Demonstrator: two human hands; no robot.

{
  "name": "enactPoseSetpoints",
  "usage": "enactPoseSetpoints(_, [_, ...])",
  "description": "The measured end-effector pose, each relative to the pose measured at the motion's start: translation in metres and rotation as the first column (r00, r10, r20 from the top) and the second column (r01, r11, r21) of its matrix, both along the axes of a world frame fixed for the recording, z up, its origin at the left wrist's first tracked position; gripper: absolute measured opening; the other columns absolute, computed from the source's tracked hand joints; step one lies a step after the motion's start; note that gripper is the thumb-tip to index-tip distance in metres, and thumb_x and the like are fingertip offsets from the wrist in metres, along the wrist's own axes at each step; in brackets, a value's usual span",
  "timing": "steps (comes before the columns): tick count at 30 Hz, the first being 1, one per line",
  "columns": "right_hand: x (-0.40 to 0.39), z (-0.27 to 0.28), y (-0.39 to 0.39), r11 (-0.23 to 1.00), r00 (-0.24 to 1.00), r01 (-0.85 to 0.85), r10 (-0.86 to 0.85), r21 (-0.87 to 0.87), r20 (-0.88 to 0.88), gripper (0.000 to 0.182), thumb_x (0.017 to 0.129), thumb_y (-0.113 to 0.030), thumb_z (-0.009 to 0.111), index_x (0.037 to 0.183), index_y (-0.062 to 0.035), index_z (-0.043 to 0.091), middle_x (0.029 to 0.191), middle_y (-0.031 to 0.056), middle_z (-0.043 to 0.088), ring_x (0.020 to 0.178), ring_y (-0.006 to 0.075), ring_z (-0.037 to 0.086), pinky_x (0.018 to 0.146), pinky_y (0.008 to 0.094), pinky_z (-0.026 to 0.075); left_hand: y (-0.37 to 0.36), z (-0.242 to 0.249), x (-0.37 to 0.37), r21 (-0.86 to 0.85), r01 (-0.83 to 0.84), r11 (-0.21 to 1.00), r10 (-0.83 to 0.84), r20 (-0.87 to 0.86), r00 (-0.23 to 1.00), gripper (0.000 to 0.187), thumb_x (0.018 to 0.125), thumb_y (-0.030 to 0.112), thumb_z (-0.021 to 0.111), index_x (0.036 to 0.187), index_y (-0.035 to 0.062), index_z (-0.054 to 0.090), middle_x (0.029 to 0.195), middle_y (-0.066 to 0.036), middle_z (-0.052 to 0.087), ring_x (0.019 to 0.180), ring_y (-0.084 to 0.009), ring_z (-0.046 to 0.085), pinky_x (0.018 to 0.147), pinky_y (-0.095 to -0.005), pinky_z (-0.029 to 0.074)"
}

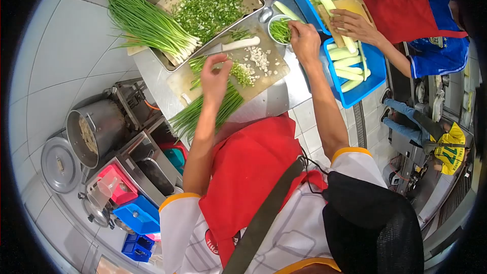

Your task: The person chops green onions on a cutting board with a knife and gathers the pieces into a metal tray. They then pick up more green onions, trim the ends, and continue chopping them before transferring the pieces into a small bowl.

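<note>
My left hand (215, 78), slightly blurred, hovers over the cutting board (264, 83) with loosely curled fingers apart and nothing visible in them. Under and beside it lie chopped spring onions (242, 74), white chopped pieces (259, 60) and a bunch of whole spring onions (215, 109). A white-handled knife (241, 44) rests along the board's far edge. My right hand (306, 42) has its fingers pinched together at the rim of a small white bowl (276, 19) of cut green pieces (280, 31); what the fingertips hold is hidden.
A metal tray (248, 7) holds chopped greens, with long spring onions (147, 23) across its corner. At right are blue bins (346, 102) of peeled cucumbers, and a co-worker's hand (350, 24) holds one on another board. A large pot (94, 132) stands lower left.
</note>
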State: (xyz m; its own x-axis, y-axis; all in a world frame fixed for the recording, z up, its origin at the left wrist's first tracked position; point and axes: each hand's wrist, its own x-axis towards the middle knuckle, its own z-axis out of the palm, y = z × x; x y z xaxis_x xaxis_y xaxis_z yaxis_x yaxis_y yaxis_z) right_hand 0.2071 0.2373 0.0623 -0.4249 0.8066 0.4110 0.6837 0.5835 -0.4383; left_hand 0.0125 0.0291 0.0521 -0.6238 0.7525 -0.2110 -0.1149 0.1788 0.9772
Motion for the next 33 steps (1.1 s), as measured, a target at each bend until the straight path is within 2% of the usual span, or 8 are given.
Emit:
enactPoseSetpoints(4, [-0.017, 0.005, -0.004, 0.999, 0.995, -0.034, 0.035, 0.016, -0.092, 0.014, 0.084, -0.008, 0.07, 0.095, -0.0123, 0.076, 0.085, 0.0104, 0.072, 0.082, 0.0306, 0.066, 0.073, 0.0418, 0.053, -0.044, -0.008, -0.029, -0.102, -0.185, 0.977, 0.183, -0.031, 0.983, 0.021, 0.09, 0.01, 0.071, 0.11, 0.0045, 0.066, 0.104, -0.003, 0.067, 0.078, -0.0062, 0.055, 0.068, -0.0224, 0.044])
enactPoseSetpoints(6, [-0.035, 0.002, -0.011, 0.954, 0.952, -0.292, 0.297, 0.062, -0.081, 0.013, 0.087, -0.015, 0.071, 0.098, -0.0134, 0.077, 0.09, 0.0086, 0.074, 0.083, 0.0272, 0.065, 0.075, 0.0411, 0.051, -0.052, -0.001, -0.033, -0.125, -0.205, 0.971, 0.205, -0.009, 0.979, 0.02, 0.091, 0.011, 0.07, 0.11, 0.0047, 0.066, 0.103, -0.003, 0.067, 0.077, -0.0062, 0.054, 0.066, -0.0221, 0.044])
enactPoseSetpoints(11, [-0.075, 0.013, -0.013, 0.936, 0.939, -0.345, 0.344, 0.073, 0.019, 0.014, 0.089, -0.018, 0.068, 0.099, -0.0127, 0.076, 0.094, 0.006, 0.074, 0.085, 0.0298, 0.065, 0.08, 0.0431, 0.049, -0.052, 0.01, -0.035, -0.099, -0.23, 0.968, 0.231, -0.01, 0.973, 0.02, 0.091, 0.011, 0.07, 0.109, 0.0039, 0.065, 0.101, -0.002, 0.067, 0.07, -0.0054, 0.049, 0.061, -0.021, 0.041])
enactPoseSetpoints(15, [-0.069, 0.002, 0.042, 0.997, 0.969, -0.065, 0.073, -0.039, 0.235, 0.019, 0.083, -0.015, 0.069, 0.097, -0.003, 0.074, 0.099, 0.0194, 0.072, 0.091, 0.0403, 0.067, 0.08, 0.0488, 0.053, -0.065, 0.005, -0.042, -0.126, -0.241, 0.962, 0.234, -0.07, 0.97, 0.02, 0.09, 0.01, 0.07, 0.109, 0.0041, 0.066, 0.1, -0.001, 0.067, 0.066, -0.0052, 0.048, 0.059, -0.0207, 0.041])
enactPoseSetpoints(18, [-0.072, -0.012, 0.085, 0.969, 0.863, 0.09, 0.039, -0.23, 0.503, 0.031, 0.078, -0.019, 0.073, 0.099, 0.0034, 0.072, 0.1, 0.0269, 0.07, 0.095, 0.0424, 0.068, 0.084, 0.0489, 0.055, -0.069, 0.001, -0.044, -0.133, -0.261, 0.956, 0.251, -0.086, 0.964, 0.019, 0.089, 0.01, 0.071, 0.106, 0.0044, 0.067, 0.099, -0.001, 0.068, 0.064, -0.0053, 0.049, 0.057, -0.0211, 0.04])
enactPoseSetpoints(22, [-0.078, -0.016, 0.116, 0.902, 0.818, 0.172, 0.093, -0.397, 0.567, 0.041, 0.072, -0.023, 0.078, 0.099, 0.0058, 0.071, 0.107, 0.029, 0.068, 0.102, 0.0403, 0.068, 0.091, 0.0454, 0.055, -0.077, 0.008, -0.046, -0.209, -0.265, 0.941, 0.179, -0.356, 0.917, 0.018, 0.087, 0.01, 0.072, 0.103, 0.0036, 0.067, 0.098, -0.003, 0.069, 0.06, -0.0074, 0.05, 0.055, -0.0251, 0.042])
enactPoseSetpoints(30, [-0.056, -0.013, 0.123, 0.922, 0.858, -0.053, 0.238, -0.382, 0.455, 0.038, 0.079, -0.025, 0.078, 0.102, 0.0042, 0.07, 0.104, 0.0276, 0.068, 0.095, 0.0426, 0.066, 0.084, 0.0452, 0.053, -0.098, -0.004, -0.048, -0.303, -0.221, 0.927, 0.005, -0.581, 0.814, 0.02, 0.083, 0.009, 0.073, 0.102, 0.0067, 0.068, 0.093, -0.008, 0.065, 0.059, -0.0188, 0.057, 0.06, -0.034, 0.047])
enactPoseSetpoints(33, [-0.043, 0.007, 0.108, 0.966, 0.914, -0.238, 0.259, -0.106, 0.311, 0.033, 0.085, -0.023, 0.074, 0.104, 0.0027, 0.07, 0.102, 0.0255, 0.066, 0.09, 0.0424, 0.065, 0.078, 0.0443, 0.052, -0.097, -0.004, -0.047, -0.394, -0.192, 0.899, -0.091, -0.596, 0.798, 0.023, 0.083, 0.013, 0.073, 0.105, 0.0089, 0.069, 0.096, -0.008, 0.064, 0.068, -0.0238, 0.061, 0.066, -0.037, 0.049])
